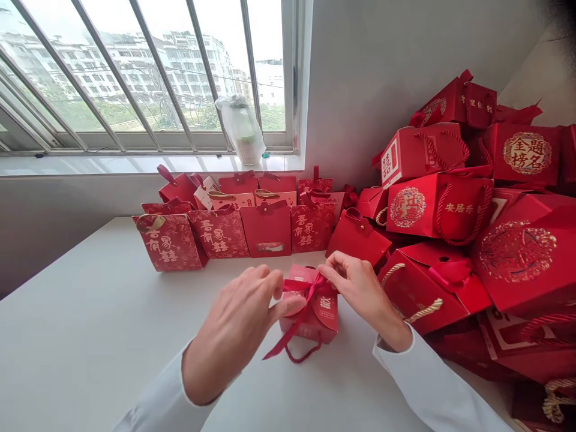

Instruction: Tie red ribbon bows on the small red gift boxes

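A small red gift box with pale printed characters sits on the white table. A dark pink ribbon is tied in a bow over its top, one tail hanging toward the lower left. My left hand is at the bow's left loop, its curled fingers against the ribbon and its thumb stretched over the box. At the upper right of the bow, my right hand pinches the ribbon between thumb and forefinger. From the box's near side, a twisted red cord handle droops onto the table.
Red gift bags stand in rows along the wall. To the right, red gift boxes with rope handles are piled high. A plastic-wrapped cup stands on the windowsill, before a barred window.
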A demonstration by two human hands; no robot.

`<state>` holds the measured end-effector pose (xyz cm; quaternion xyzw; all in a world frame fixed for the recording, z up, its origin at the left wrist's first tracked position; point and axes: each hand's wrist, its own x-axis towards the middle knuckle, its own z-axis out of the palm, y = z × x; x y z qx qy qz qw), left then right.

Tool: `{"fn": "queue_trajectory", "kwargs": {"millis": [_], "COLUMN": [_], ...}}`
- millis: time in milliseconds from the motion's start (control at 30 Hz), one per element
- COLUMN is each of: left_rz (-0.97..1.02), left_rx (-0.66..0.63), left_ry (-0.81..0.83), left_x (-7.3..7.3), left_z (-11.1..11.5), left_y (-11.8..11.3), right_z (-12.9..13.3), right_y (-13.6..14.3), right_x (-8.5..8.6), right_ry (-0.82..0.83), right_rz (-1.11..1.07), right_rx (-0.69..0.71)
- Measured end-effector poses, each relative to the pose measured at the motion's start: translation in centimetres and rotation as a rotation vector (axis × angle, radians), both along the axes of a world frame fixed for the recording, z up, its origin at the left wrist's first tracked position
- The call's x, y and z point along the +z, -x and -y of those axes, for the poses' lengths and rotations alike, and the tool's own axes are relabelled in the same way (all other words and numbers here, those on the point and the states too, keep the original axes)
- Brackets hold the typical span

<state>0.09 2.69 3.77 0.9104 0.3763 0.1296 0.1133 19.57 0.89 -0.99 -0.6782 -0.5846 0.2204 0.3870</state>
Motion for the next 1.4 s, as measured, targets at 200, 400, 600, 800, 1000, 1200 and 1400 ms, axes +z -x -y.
{"fn": "queue_trajectory", "kwargs": {"millis": [200, 400, 600, 800, 1000, 1200, 1400], "left_rz": [0.196, 0.269, 0.327, 0.146, -0.032, -0.004, 0.038], "left_rx": [0.181, 0.049, 0.065, 0.083, 0.155, 0.15, 0.107], "left_ry": [0.057, 0.209, 0.243, 0.232, 0.243, 0.383, 0.491], "left_x": [-1.8, -4.7, -3.1, -1.0, -1.5, -1.7, -2.2], "left_z": [-0.7, -1.8, -2.1, -1.8, 0.3, 0.6, -1.5], "left_y": [-2.1, -3.8, -2.4, 0.5, -0.8, -2.0, -1.4], "right_z": [0.0, 0.0, -0.1, -0.1, 0.2, 0.1, 0.0], "right_y": [0.1, 0.1, 0.0, -0.2, -0.4, -0.7, -1.2], "right_x": [0.0, -0.1, -0.1, 0.4, 0.7, 0.7, 0.8], "right_ry": [-0.021, -0.033, -0.052, 0.002, 0.091, 0.066, 0.04], "right_rz": [-0.044, -0.071, -0.08, -0.089, -0.12, -0.187, -0.078], "right_rx": [0.038, 0.036, 0.017, 0.049, 0.122, 0.116, 0.022]}}
